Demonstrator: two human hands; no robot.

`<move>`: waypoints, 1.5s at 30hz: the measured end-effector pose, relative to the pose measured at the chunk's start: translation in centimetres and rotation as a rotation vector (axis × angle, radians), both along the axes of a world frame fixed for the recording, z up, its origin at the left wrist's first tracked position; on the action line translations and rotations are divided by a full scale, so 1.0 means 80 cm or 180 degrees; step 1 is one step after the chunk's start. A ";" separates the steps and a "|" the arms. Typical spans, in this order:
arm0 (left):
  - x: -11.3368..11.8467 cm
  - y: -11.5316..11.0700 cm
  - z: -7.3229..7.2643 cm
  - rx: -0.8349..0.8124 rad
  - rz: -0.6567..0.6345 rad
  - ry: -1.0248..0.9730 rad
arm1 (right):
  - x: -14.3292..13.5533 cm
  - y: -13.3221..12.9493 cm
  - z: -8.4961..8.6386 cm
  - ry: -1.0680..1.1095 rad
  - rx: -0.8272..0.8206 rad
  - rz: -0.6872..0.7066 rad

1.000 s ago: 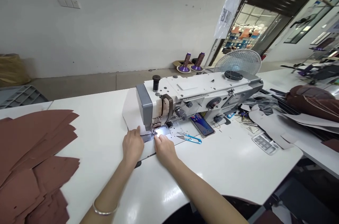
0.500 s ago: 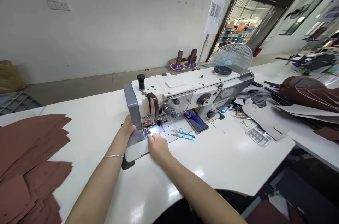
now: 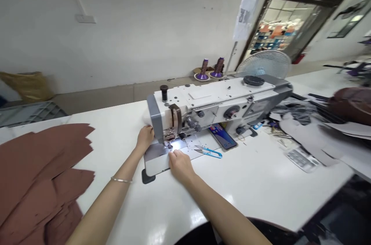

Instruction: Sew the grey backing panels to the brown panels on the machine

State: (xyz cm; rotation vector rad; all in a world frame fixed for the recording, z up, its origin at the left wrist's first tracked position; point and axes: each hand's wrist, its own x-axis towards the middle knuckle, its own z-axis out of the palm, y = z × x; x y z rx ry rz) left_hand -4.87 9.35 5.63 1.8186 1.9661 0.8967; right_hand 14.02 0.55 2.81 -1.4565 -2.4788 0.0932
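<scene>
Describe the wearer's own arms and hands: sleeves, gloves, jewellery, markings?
Both forearms bare in view, no sleeves. Left hand ungloved, with a thin, silver-coloured bangle round that forearm. Right hand ungloved too, no bracelet or watch visible. No clear markings; rings can't be ruled out at this size.

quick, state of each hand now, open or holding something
Left hand: beside the white-and-grey sewing machine, grip cannot be told.
Right hand: fingers bunched near the shiny metal presser foot, grip cannot be told.
</scene>
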 end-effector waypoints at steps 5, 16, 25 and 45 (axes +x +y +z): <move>-0.094 -0.116 0.007 0.0260 0.0446 0.0409 | 0.002 -0.010 -0.012 0.0124 0.0154 0.0143; -0.316 -0.346 0.044 -0.0666 0.2172 0.2628 | 0.005 -0.011 -0.029 0.0375 0.0560 0.0485; -0.344 -0.316 0.121 -0.0124 0.3015 0.0415 | 0.004 -0.012 -0.028 0.0350 0.0593 0.0452; 0.015 -0.293 0.010 -0.1649 0.0484 -0.3209 | -0.025 -0.028 0.045 0.0622 -0.2138 -0.0169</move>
